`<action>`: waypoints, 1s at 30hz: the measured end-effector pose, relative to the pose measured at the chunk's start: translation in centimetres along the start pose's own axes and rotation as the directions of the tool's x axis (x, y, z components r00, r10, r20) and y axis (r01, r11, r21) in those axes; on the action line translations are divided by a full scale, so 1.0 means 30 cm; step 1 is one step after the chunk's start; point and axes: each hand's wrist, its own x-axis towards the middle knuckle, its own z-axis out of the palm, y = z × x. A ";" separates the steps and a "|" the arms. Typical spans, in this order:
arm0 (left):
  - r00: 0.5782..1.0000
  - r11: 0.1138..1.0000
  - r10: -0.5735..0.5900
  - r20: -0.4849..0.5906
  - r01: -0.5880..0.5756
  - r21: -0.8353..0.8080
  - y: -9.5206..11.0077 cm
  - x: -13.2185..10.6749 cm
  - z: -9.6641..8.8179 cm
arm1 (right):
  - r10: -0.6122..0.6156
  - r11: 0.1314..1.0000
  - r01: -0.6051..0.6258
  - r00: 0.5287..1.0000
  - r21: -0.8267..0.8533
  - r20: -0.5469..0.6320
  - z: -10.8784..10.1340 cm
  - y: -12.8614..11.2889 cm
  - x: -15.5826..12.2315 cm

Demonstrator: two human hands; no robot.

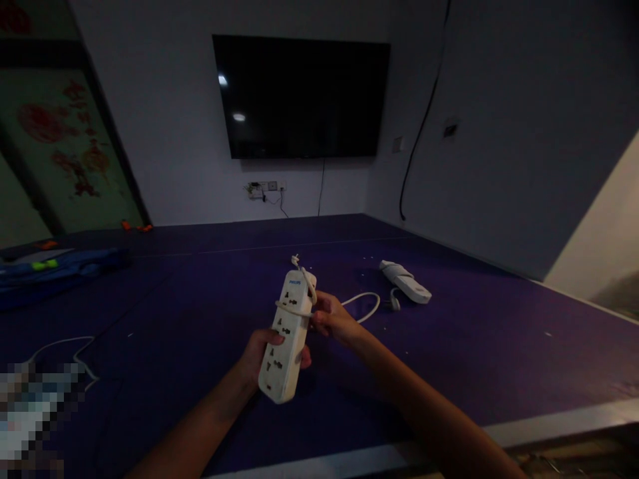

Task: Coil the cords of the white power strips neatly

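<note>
A white power strip (285, 336) with several sockets is held upright above the dark purple table (499, 346). My left hand (262, 359) grips its lower half from the side. My right hand (333, 319) pinches the white cord (367, 307) beside the strip's upper end. One turn of that cord lies across the strip's top, and the rest loops off to the right over the table.
A second white power strip (405, 282) with its cord wrapped lies on the table at the right. Another white cable (64, 346) lies at the left. A blue object (54, 273) rests far left. A dark wall screen (302, 96) hangs ahead.
</note>
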 end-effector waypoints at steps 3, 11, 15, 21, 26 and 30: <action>0.999 0.998 -0.046 0.024 0.047 -0.040 -0.008 0.000 -0.004 | 0.011 1.000 -0.011 1.000 0.012 -0.012 0.013 0.001 -0.001; 0.997 0.994 -0.054 0.049 0.058 -0.096 -0.012 0.030 0.010 | -0.022 0.999 0.030 0.985 0.043 -0.172 0.044 0.011 -0.004; 0.985 1.000 0.007 -0.174 -0.008 -0.010 -0.015 0.050 0.011 | -0.007 0.998 0.023 0.967 0.059 -0.254 0.052 0.016 -0.006; 0.868 0.935 0.259 -0.423 -0.115 0.337 -0.035 0.056 0.052 | -0.012 0.998 0.028 0.951 0.048 -0.309 0.046 0.041 -0.005; 0.792 0.790 0.474 -0.385 -0.189 0.583 -0.022 0.051 0.082 | -0.048 0.998 0.058 0.928 0.015 -0.371 0.049 0.042 0.003; 0.679 0.692 0.629 -0.378 -0.267 0.671 -0.030 0.056 0.100 | -0.069 0.998 0.067 0.884 -0.021 -0.463 0.063 0.046 0.007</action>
